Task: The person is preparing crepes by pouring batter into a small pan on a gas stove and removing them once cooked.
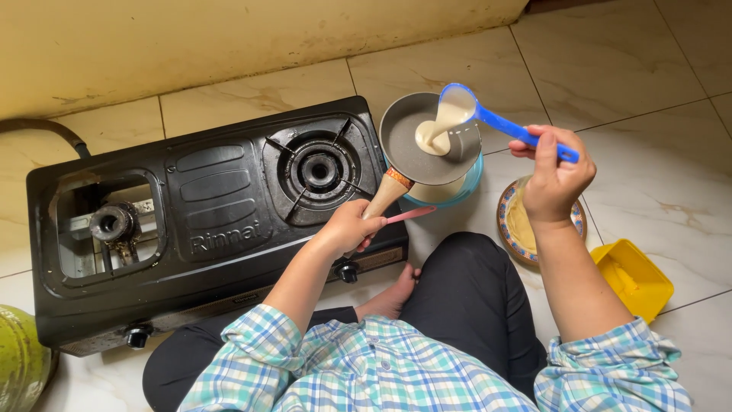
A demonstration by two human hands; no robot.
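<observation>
On the tiled floor (671,175), seated cross-legged, the person wears a blue-and-green plaid shirt (366,366) and dark trousers (465,297); one bare foot (393,294) shows between the knees.

Left hand (347,227): clenched around the wooden handle (385,197) of a small grey pan (427,141); a thin pink stick-like utensil (412,215) is pinned in the same grasp, and it points right. The handle's long axis runs from the hand up and to the right, so the pan lies beyond the hand, held above a light-blue bowl (465,191) of pale batter and just right of the stove's edge.

Right hand (553,172): fingers pinched on the far end of a blue ladle (488,114). Its handle runs up and left from the grip; the cup is tipped over the pan's far rim, and a stream of cream batter (433,137) pools near the pan's centre. The ladle cup lies left of the right hand, and the pan's near rim is closer to the left hand.

Under the right wrist: a patterned plate (512,229) with something pale yellow on it. A yellow plastic container (633,278) lies near the right elbow.

Left of the pan: a black two-burner gas stove (206,221); right burner (319,169) has its grate, left burner (114,223) lacks one. A dark hose (53,130) runs to the back left. A green rounded object (19,358) sits at the frame's left edge. Beyond: a yellowish wall (229,38).
</observation>
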